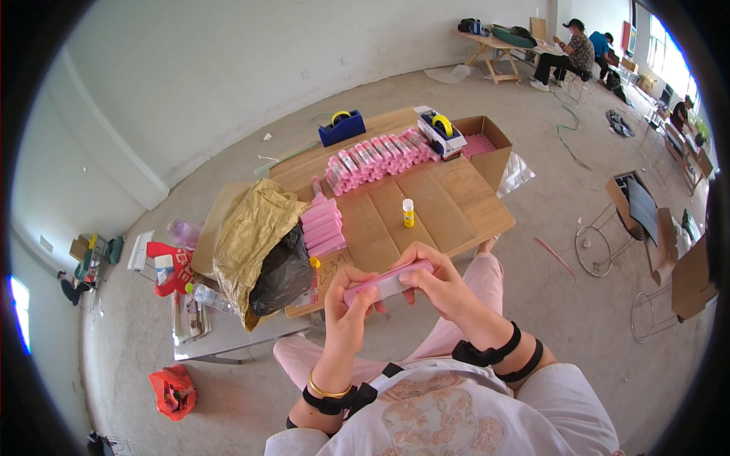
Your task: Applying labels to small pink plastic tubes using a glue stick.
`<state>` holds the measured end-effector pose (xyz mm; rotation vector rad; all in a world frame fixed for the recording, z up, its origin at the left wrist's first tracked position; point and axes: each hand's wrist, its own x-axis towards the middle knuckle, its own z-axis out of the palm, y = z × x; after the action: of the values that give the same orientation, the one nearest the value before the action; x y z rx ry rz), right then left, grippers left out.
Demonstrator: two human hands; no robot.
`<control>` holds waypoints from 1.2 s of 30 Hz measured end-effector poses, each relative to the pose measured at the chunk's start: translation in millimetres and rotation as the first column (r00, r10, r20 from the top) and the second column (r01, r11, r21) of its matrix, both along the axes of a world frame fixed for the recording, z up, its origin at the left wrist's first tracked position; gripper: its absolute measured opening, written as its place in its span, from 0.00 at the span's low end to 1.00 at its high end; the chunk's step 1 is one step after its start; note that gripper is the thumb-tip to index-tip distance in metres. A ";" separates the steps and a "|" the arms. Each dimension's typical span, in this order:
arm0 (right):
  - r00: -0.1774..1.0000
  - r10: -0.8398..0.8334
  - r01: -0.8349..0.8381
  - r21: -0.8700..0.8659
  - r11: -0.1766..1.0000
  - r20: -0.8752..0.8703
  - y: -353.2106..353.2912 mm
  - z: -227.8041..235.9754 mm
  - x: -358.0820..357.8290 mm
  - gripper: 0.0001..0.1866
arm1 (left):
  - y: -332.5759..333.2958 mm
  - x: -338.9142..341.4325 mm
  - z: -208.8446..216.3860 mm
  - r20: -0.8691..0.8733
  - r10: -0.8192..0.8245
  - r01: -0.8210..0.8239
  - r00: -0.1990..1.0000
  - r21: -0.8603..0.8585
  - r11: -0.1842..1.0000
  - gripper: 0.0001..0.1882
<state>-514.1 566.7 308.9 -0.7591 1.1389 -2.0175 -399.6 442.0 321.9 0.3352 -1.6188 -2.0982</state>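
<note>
My left hand and my right hand hold a pink roll between them, one at each end, with the thumbs pressed on its near side. A white patch, like a label, shows on the roll between the thumbs. Beyond my hands a glue stick with a yellow barrel and white cap stands upright on a flat cardboard sheet. Several plain pink rolls lie at the left of the wooden table. Farther back is a stacked row of pink rolls, many with pale labels.
Two tape dispensers sit at the table's far side. A cardboard box with pink contents stands at the right corner. Gold and black plastic bags bulge at the left. A red bag rests on the floor. Other people work far right.
</note>
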 end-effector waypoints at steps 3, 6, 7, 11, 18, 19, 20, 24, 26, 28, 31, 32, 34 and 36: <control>1.000 -0.009 0.009 -0.002 1.000 -0.012 1.0 0.5 -0.3 0.03 | 1.2 -0.2 1.0 -0.001 0.007 -0.007 1.000 0.005 1.000 0.04; 1.000 -0.012 0.012 -0.009 1.000 -0.010 1.9 0.2 -1.2 0.03 | 1.3 0.5 2.6 0.013 -0.009 0.009 1.000 0.006 1.000 0.04; 1.000 -0.001 0.001 -0.005 1.000 -0.008 2.2 0.0 -1.4 0.04 | 1.1 0.6 3.2 0.014 -0.016 0.016 1.000 -0.002 1.000 0.04; 1.000 0.008 -0.008 0.017 1.000 0.006 3.5 -1.6 -1.9 0.05 | 0.2 0.4 4.2 0.023 -0.038 0.038 0.999 -0.020 0.999 0.05; 1.000 0.013 -0.013 -0.003 1.000 0.009 3.3 -2.5 -2.2 0.05 | 0.8 0.0 2.5 -0.011 -0.066 0.066 0.998 -0.019 0.998 0.04; 1.000 0.018 -0.018 -0.001 1.000 0.010 2.9 -2.1 -2.1 0.05 | 1.1 -0.2 2.0 0.005 -0.048 0.048 0.999 -0.006 0.999 0.04; 0.999 0.023 -0.024 0.016 1.000 0.030 2.6 -1.6 -1.9 0.05 | 1.1 -0.3 1.5 0.032 -0.035 0.035 0.999 0.016 0.999 0.04; 0.999 0.047 -0.047 0.013 0.999 0.001 3.6 1.5 -2.6 0.08 | -0.6 -0.7 0.1 0.013 0.009 -0.009 1.000 -0.007 1.000 0.03; 0.993 0.112 -0.112 0.030 0.993 -0.019 5.6 3.0 -4.6 0.11 | -1.7 -0.8 -0.6 0.022 0.016 -0.016 1.000 0.015 1.000 0.03; 0.990 0.136 -0.135 0.023 0.991 -0.047 7.3 3.6 -6.3 0.12 | -2.4 -0.6 -1.4 0.015 0.015 -0.016 1.000 0.020 1.000 0.03; 0.986 0.160 -0.159 0.008 0.987 -0.042 7.8 2.1 -7.2 0.13 | -2.6 -0.6 -2.6 0.017 0.009 -0.009 1.000 0.035 0.999 0.03; 0.987 0.162 -0.162 -0.002 0.987 -0.011 7.4 1.2 -6.9 0.12 | -2.7 -0.6 -3.0 0.027 0.004 -0.005 1.000 0.041 0.999 0.04; 0.988 0.152 -0.152 -0.005 0.988 -0.002 6.1 -1.0 -6.1 0.11 | -2.7 -0.2 -3.8 0.014 0.005 -0.006 1.000 0.037 0.999 0.04; 0.990 0.141 -0.141 -0.008 0.990 0.009 4.8 -2.7 -5.3 0.11 | -2.8 0.0 -4.6 0.016 0.003 -0.004 1.000 0.037 0.999 0.03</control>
<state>-519.4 571.5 306.2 -0.8100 1.0427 -1.9069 -399.6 439.2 317.3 0.3683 -1.5885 -2.1306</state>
